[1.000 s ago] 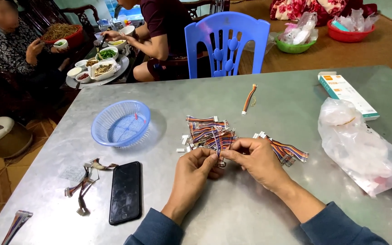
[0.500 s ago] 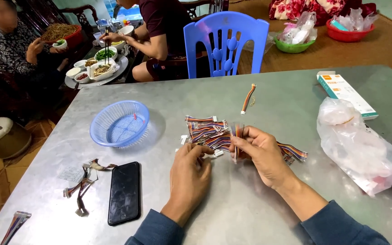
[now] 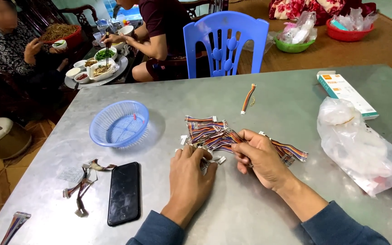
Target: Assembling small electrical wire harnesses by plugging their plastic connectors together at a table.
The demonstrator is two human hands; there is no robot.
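Compared with 0.5 s ago, the left hand (image 3: 189, 174) has dropped flat, fingers pressing a white plug against the counter (image 3: 250, 218), while the right hand (image 3: 259, 156) pinches a coloured wire bundle (image 3: 218, 138) beside the wire pile (image 3: 203, 127), indicating sorting continues.

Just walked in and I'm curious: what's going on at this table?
A person sits at a grey metal table, both hands in a pile of multicoloured ribbon cables with white connectors. The right hand grips a bundle of them; the left hand rests on cables at the pile's edge. A blue basket and a black phone lie to the left. Behind, two people eat.
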